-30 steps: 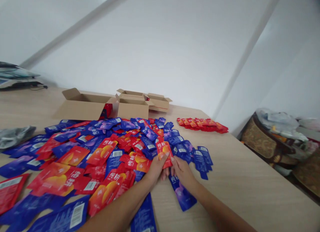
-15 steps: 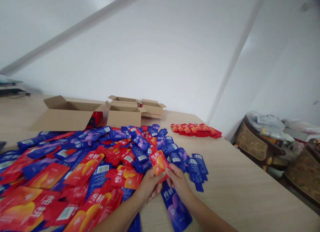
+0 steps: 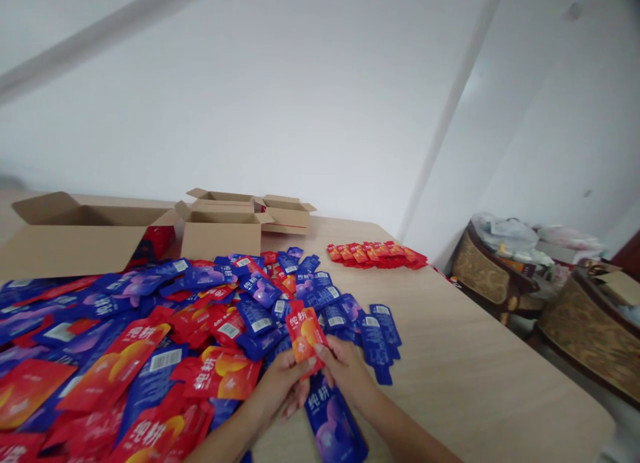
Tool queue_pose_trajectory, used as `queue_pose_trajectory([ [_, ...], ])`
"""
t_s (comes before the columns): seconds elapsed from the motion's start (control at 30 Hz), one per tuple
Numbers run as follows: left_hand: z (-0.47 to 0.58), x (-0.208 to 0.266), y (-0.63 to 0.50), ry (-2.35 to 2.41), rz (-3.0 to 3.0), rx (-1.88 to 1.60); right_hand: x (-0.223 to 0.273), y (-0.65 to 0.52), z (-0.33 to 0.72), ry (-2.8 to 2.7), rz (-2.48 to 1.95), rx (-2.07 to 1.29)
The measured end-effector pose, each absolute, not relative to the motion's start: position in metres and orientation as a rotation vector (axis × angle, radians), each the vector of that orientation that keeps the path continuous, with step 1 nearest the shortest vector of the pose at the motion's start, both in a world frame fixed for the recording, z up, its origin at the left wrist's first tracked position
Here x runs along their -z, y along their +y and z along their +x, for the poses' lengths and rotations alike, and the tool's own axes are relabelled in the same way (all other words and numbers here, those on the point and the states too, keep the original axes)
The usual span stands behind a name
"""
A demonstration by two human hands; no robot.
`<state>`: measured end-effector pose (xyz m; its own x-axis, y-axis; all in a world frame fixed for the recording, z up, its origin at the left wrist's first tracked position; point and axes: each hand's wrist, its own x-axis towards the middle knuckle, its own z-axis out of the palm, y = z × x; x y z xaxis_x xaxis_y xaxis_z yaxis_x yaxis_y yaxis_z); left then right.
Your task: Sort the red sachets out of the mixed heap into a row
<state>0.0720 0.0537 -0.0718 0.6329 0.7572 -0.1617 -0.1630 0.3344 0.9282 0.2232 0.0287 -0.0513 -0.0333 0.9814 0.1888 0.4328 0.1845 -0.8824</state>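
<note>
Red pouch: just below the centre of the frame, tilted, its printed front facing the viewer, with a yellow fruit picture and white lettering; this red pouch (image 3: 304,328) is off the table (image 3: 450,370).
Left hand: the left hand (image 3: 278,387) pinches the pouch's lower left edge, thumb on the front.
Right hand: the right hand (image 3: 350,372) grips the lower right edge, its thumb also on the front, so both hands are closed on the same pouch.
Blue pouch: at the bottom centre, a blue pouch (image 3: 331,424) lies below the hands; whether they touch it is unclear.
Pile: a loose heap of red and blue pouches, the pile (image 3: 220,373), fills the lower left.
Blue group: a few blue pouches (image 3: 383,336) lie right of centre.
Red row: overlapping red pouches (image 3: 375,254) lie neatly right of centre, farther back.
Boxes: open cardboard boxes (image 3: 223,240) stand behind the pile, middle left.
Change: compared with a second ago, the view is turned rightward, so boxes and pile sit farther left; the left thumb is nearer the pouch's bottom edge.
Meaning: handling of this one pouch seems unfinished, since neither hand lets go.
</note>
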Motion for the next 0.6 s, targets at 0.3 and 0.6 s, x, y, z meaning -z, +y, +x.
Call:
queue_pose_trajectory([
  [0.3,0.073,0.066,0.053,0.51,1.082,-0.711,0.065,0.031,0.227,-1.321,-1.241,-1.242],
  [0.6,0.072,0.066,0.051,0.493,0.993,-0.718,0.062,0.029,0.231,-1.206,-1.199,-1.25],
])
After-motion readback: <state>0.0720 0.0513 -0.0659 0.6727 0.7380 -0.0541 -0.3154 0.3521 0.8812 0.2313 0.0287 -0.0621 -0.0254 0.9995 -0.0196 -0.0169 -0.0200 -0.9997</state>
